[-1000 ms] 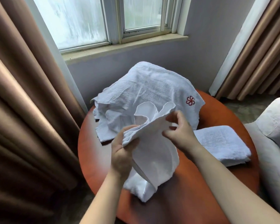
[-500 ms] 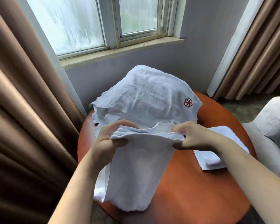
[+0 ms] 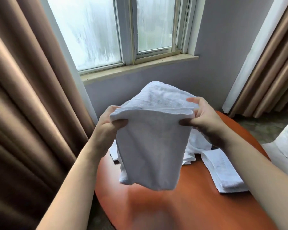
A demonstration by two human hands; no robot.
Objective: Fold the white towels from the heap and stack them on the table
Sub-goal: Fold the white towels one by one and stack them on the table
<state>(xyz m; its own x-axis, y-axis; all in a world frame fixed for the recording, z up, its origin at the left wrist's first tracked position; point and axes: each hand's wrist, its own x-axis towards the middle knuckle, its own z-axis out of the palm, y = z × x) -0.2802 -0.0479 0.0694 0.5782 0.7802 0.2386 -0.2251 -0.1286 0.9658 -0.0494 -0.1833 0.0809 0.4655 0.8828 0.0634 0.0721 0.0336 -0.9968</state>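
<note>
Squaring the towel [image 3: 151, 146]: left hand [image 3: 106, 128] and right hand [image 3: 204, 117] fingers [image 3: 186, 122] pinch top corners; match edges before folding.

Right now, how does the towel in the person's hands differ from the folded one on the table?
The held towel hangs, pinched at its top corners by the left hand and right hand; the folded towel lies flat on the orange table. The held towel droops loosely; the folded towel is a neat rectangle. Both are white.
</note>
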